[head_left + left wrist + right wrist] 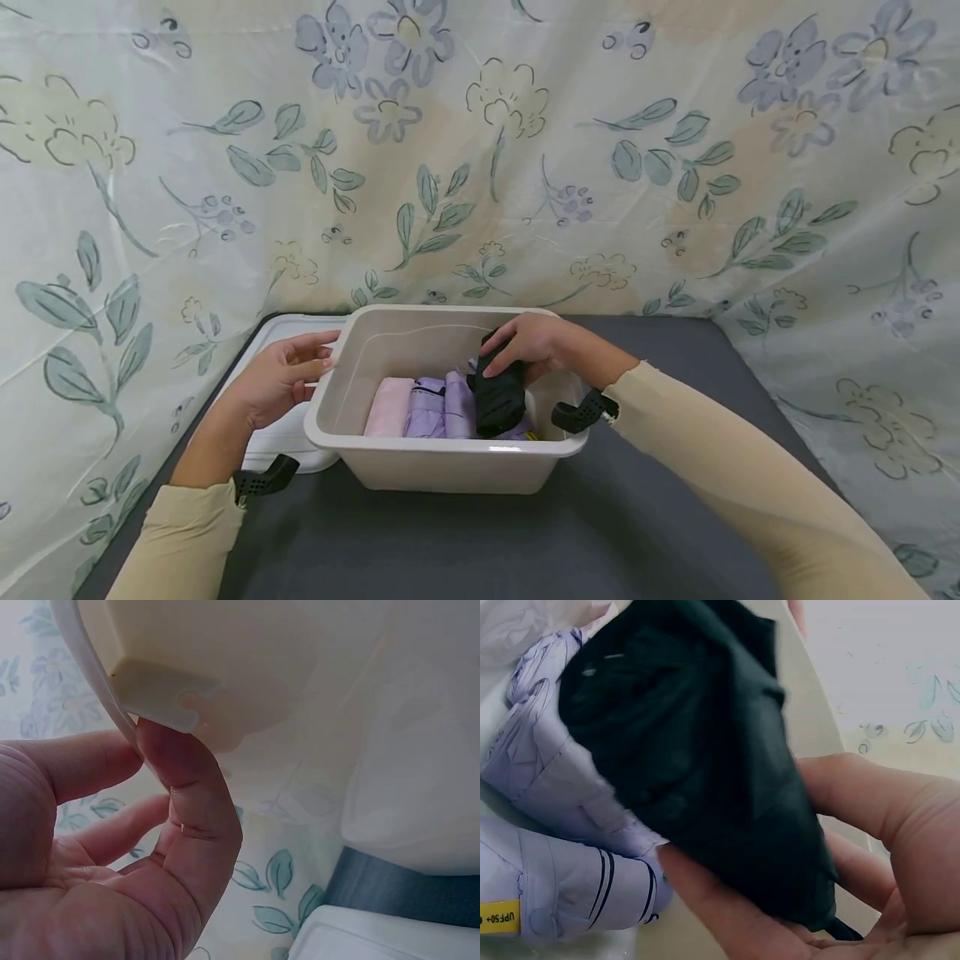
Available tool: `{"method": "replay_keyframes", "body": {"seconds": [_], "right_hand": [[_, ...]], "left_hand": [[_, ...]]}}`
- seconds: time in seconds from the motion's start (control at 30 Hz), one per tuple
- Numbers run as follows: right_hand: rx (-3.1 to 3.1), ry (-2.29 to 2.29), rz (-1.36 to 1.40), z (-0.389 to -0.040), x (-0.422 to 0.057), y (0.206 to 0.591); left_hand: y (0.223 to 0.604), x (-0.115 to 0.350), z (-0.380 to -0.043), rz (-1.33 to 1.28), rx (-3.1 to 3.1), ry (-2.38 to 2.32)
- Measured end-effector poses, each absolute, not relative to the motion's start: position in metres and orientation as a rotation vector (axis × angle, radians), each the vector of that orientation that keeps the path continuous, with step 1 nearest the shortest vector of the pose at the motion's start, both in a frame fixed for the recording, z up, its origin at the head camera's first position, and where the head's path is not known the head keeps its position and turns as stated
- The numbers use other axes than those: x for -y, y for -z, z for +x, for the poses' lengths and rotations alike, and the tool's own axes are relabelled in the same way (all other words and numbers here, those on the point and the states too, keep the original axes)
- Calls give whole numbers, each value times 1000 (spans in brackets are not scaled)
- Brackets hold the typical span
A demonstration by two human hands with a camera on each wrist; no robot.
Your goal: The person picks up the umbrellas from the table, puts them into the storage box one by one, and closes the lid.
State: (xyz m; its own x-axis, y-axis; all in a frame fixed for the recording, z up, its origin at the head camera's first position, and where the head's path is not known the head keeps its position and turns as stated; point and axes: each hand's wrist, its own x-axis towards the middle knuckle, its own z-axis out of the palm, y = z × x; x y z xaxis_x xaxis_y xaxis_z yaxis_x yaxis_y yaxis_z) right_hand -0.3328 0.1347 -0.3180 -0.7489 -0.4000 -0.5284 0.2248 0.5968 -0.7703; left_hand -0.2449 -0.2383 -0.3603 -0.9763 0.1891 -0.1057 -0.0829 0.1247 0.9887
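My right hand [542,340] grips a black folded umbrella [501,398] inside a beige plastic bin [446,467]. Thumb and fingers lie on opposite sides of the umbrella in the right wrist view. To its left in the bin stand a pink roll [390,407] and lavender folded bundles [426,408]. A lavender folded umbrella [570,885] with a yellow UPF50+ label lies close by on the bin's right side. My left hand [281,375] pinches the bin's left rim, with one fingertip tucked under the rim in the left wrist view.
A white lid [281,446] lies flat to the left of the bin, partly beneath its edge. The dark grey table [420,542] extends in front and to the right. A floral curtain [480,167] hangs behind and along both sides.
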Motion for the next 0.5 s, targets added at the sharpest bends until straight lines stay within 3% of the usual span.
{"method": "replay_keyframes", "body": {"seconds": [0.5], "right_hand": [[-2185,1010,-134,-334,-120,321]], "left_hand": [[359,238,-239,116,-2216,-1925]]}}
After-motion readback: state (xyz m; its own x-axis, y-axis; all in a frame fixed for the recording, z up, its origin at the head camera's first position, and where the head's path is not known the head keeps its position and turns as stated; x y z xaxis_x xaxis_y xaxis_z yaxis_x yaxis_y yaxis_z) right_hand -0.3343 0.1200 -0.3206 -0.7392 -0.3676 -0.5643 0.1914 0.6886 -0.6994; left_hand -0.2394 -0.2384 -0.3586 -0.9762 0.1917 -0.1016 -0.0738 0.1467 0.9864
